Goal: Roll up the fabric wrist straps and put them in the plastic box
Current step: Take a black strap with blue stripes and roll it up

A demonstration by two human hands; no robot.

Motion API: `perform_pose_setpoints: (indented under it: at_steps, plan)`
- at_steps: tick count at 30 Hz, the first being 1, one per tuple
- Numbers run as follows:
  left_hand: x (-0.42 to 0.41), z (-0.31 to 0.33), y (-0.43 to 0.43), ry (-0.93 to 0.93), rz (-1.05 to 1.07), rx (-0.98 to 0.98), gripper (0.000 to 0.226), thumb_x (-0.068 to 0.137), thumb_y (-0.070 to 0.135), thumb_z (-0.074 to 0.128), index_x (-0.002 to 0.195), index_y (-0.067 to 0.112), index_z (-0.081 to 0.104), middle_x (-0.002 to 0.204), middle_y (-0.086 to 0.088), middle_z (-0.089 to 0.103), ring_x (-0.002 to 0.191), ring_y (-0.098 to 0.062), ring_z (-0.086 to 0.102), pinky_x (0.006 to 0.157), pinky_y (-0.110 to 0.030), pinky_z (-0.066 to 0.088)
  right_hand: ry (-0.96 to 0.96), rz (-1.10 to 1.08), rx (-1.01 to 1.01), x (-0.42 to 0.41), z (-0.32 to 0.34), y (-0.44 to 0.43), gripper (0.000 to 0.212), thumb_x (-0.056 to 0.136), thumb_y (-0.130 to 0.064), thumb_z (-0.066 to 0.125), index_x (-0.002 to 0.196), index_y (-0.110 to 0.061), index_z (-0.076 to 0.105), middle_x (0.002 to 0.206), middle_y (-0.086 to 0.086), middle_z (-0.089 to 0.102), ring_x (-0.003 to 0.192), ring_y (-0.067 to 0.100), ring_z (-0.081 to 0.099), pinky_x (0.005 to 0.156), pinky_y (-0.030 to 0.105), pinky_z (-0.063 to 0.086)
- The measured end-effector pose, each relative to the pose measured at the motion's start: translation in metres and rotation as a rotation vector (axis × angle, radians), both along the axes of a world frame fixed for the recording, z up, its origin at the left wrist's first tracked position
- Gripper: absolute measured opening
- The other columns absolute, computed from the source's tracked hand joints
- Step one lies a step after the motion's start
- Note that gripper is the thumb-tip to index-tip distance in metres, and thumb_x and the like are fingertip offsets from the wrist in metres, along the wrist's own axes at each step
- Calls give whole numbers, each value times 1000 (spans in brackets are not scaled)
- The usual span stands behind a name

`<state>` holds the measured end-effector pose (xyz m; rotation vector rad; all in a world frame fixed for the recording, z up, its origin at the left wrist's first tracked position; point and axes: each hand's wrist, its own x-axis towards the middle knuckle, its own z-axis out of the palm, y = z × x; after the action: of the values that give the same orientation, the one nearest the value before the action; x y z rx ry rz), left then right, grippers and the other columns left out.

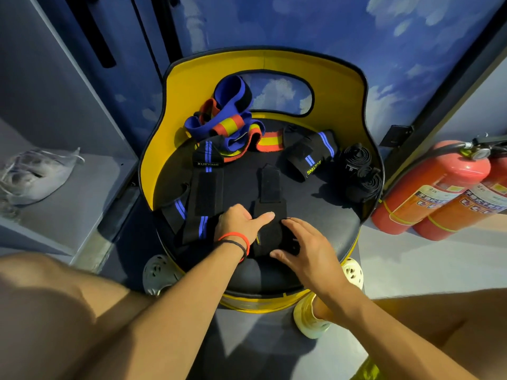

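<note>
While the person's bare knees and forearms fill the near edge of the view, both hands reach onto the round black seat (315, 204) of a yellow-backed chair. The left hand (238, 226), with red and black bands at its wrist, lies on the seat with its straight thumb pressed across a black wrist strap (270, 187). Its fingers bend down out of sight, so I cannot tell whether they grip anything. The right hand (307, 245) rests nearly flat, its fingers spread and only slightly bent over the strap's bunched near end. The rest of this strap runs flat away from the person.

Just left of it lies a second flat strap (204, 198), black with blue stripes. Farther back on the seat sit a folded strap marked XUEYING (208, 157), a loosely rolled blue-striped strap (310, 154) and two black rolls (359, 174) against the right rim. A tangle of blue, red and yellow bands (227, 124) leans on the curved chair back (343, 86).

On a grey shelf (90, 171) to the left lies a clear plastic bag (35, 174), its contents unclear. Two red fire extinguishers (439, 182) stand to the right.
</note>
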<state>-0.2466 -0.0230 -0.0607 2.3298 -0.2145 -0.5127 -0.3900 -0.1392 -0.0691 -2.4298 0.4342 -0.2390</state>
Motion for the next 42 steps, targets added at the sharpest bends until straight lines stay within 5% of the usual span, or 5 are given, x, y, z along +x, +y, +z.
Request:
perform_pose_setpoints:
  at_steps: [8,12,22,33,42]
  plan:
    - [-8,10,-3,70,-6,-133,50,101,54,44,68,19,58,72,1,59,70,-16,55,58,-27,35,152,-88,212,31,25,-16,45,86,-48,76,127,-29,67,111,-9,73,103,14,66,82,21,48]
    - [-10,-3,3,219,70,-328,33,96,43,60,123,25,67,116,6,65,106,-13,56,90,-29,44,251,-146,304,46,27,-21,37,84,-51,77,116,-33,72,101,-9,73,93,11,66,71,18,48]
    - [1,-7,4,222,-26,-410,49,90,28,72,137,25,60,129,8,66,121,-11,59,108,-38,47,316,-306,429,75,25,-38,35,75,-64,78,75,-29,72,85,-1,74,84,21,70,71,33,55]
    - [21,3,-37,153,72,-241,35,90,49,66,75,17,65,72,1,63,72,-21,62,60,-28,46,89,-438,260,82,5,-25,47,98,-60,51,101,-13,48,99,7,62,97,32,58,74,37,39]
    - [31,14,-46,114,11,-197,30,93,50,61,99,23,71,99,-4,70,95,-28,66,84,-48,59,42,-41,6,60,-1,-35,86,76,-22,86,149,-26,40,144,-4,49,126,21,51,104,40,48]
